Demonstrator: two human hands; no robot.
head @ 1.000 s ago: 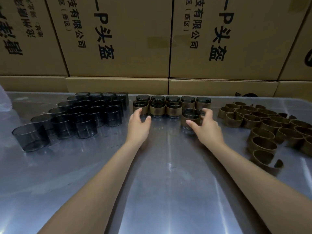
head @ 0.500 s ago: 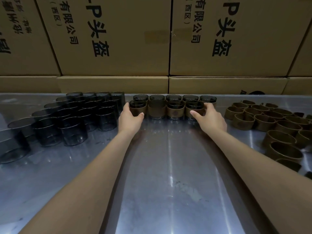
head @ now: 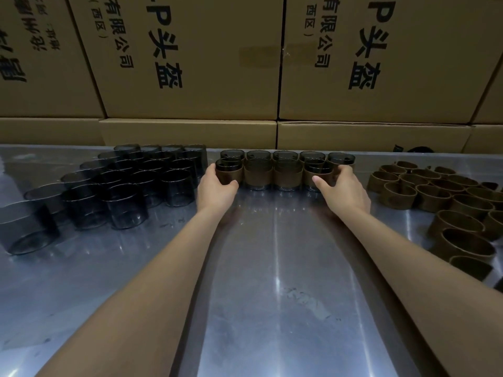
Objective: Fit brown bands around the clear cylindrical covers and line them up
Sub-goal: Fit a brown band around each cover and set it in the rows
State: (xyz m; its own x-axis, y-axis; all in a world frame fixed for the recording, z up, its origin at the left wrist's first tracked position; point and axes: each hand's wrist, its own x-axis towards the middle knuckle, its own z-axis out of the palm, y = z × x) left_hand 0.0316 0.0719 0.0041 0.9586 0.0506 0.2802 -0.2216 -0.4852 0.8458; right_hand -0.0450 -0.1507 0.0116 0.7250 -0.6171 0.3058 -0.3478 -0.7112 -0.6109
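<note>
On the far left of our left hand stand the bare clear covers in a dense group on the metal table. Our left hand cups the leftmost banded cover of the front row, fingers curved around its side — not closed tight. Between our two hands the banded covers stand in two rows, touching one another. Our right hand curves around the rightmost front banded cover, thumb at its near side, fingers behind it. To the right of this hand lie the loose brown bands in a pile. Cardboard boxes rise behind everything.
</note>
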